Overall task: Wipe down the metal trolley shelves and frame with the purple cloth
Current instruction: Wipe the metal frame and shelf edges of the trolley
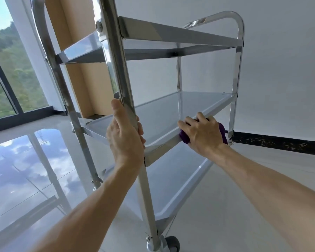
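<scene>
A shiny metal trolley stands in front of me with a top shelf [180, 36], a middle shelf [164, 113] and a bottom shelf [169, 186]. My left hand [125, 134] grips the near upright post [116, 70] at the height of the middle shelf. My right hand [203, 134] holds the bunched purple cloth [185, 138] and presses it on the right front rim of the middle shelf. Most of the cloth is hidden under the hand; a bit shows at its far side too.
A grey caster wheel [172, 244] carries the near post on a glossy tiled floor [25, 170]. A wooden panel [76, 70] stands behind the trolley. Large windows [5, 79] are at the left, a white wall with a dark skirting [280, 142] at the right.
</scene>
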